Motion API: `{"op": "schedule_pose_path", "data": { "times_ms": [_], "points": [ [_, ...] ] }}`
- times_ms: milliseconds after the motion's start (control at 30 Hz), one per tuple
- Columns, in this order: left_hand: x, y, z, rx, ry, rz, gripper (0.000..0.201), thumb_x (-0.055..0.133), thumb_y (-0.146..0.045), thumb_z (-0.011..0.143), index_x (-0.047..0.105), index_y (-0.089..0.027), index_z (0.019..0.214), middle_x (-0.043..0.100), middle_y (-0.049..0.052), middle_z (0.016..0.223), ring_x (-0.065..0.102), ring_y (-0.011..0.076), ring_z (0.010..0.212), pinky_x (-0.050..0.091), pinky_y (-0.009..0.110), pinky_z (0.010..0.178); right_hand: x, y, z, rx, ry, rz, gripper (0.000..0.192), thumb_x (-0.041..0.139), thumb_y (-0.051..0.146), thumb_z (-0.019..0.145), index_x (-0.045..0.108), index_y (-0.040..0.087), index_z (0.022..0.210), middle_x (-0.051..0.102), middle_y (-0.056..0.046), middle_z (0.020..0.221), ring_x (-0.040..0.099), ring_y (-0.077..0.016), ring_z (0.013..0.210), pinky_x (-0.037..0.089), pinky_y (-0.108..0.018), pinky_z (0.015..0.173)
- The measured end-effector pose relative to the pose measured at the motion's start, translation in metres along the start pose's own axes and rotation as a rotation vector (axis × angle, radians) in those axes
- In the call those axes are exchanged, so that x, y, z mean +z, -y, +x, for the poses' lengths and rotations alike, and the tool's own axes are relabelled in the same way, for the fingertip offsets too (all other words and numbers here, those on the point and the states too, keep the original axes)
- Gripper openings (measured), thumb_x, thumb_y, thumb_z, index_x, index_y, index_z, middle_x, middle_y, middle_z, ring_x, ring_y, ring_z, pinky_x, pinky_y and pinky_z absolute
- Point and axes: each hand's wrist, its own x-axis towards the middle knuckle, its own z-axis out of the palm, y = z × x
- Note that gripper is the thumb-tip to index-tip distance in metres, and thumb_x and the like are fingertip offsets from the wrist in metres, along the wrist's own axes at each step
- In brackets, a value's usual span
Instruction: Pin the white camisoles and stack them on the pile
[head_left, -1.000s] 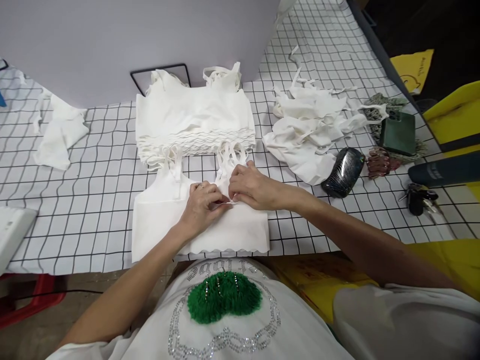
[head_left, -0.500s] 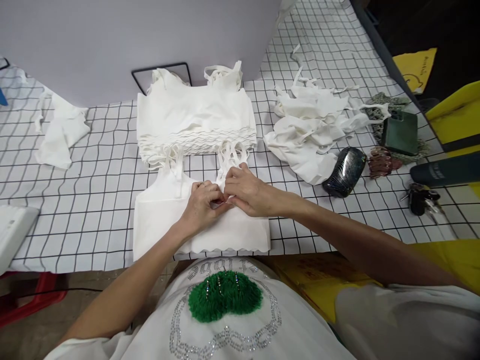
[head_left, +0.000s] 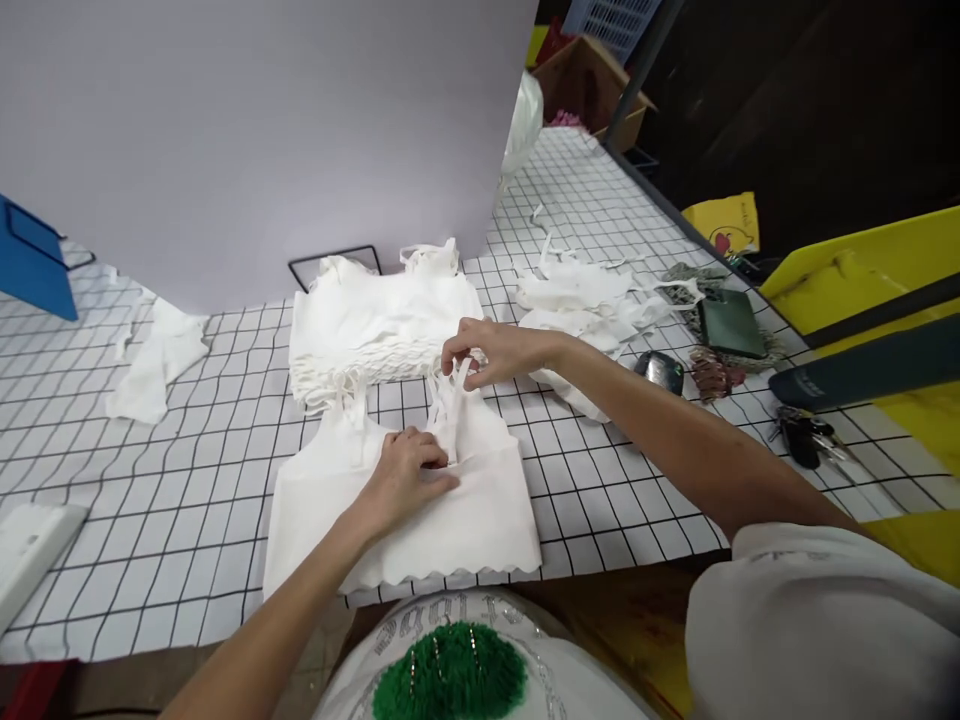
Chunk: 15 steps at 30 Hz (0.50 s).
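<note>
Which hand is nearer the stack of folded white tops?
Right. The right hand pinches straps beside the stack of folded white tops; the left hand presses the flat top nearer the person.

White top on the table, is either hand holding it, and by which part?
The right hand pinches the white top's shoulder straps; the left hand presses its body flat.

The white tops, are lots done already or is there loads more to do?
A neat stack of tops looks done. One top is in hand: left hand presses it flat, right hand pulls its straps. A loose heap seems left.
</note>
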Motion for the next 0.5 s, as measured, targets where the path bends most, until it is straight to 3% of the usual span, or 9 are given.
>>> {"op": "schedule_pose_path", "data": {
  "times_ms": [200, 333, 433, 500],
  "points": [
    [-0.001, -0.001, 0.004, 0.024, 0.006, 0.022, 0.023, 0.068, -0.020, 0.080, 0.056, -0.019, 0.061, 0.064, 0.000, 0.070, 0.056, 0.0205, 0.076, 0.040, 0.038, 0.077, -0.006, 0.000, 0.014, 0.079, -0.082, 0.044, 0.023, 0.067, 0.039, 0.086, 0.073, 0.019, 0.093, 0.056, -0.006, 0.097, 0.055, -0.0203, 0.090, 0.046, -0.040, 0.086],
    [-0.003, -0.002, 0.007, -0.016, 0.025, 0.043, 0.022, 0.070, -0.017, 0.078, 0.053, -0.019, 0.063, 0.062, -0.001, 0.068, 0.059, 0.0212, 0.077, 0.044, 0.037, 0.077, -0.004, -0.013, 0.020, 0.107, -0.159, 0.007, 0.020, 0.060, 0.033, 0.090, 0.073, 0.018, 0.091, 0.060, -0.006, 0.092, 0.056, -0.0204, 0.089, 0.046, -0.043, 0.088],
    [-0.002, 0.000, -0.007, 0.028, -0.163, 0.088, 0.015, 0.074, -0.021, 0.080, 0.062, -0.020, 0.088, 0.069, 0.005, 0.093, 0.065, 0.0256, 0.092, 0.050, 0.042, 0.084, 0.009, -0.018, 0.013, 0.081, -0.255, -0.142, 0.019, 0.059, 0.029, 0.092, 0.073, 0.017, 0.089, 0.065, -0.010, 0.106, 0.055, -0.0266, 0.107, 0.039, -0.056, 0.102],
    [0.002, 0.003, -0.024, 0.144, -0.333, 0.183, 0.024, 0.069, -0.025, 0.088, 0.061, -0.021, 0.111, 0.067, 0.012, 0.120, 0.062, 0.0306, 0.116, 0.047, 0.050, 0.099, 0.036, -0.011, 0.001, 0.054, -0.380, -0.278, 0.023, 0.052, 0.028, 0.098, 0.072, 0.018, 0.102, 0.063, -0.013, 0.129, 0.048, -0.0318, 0.127, 0.025, -0.068, 0.111]
  ]
}}
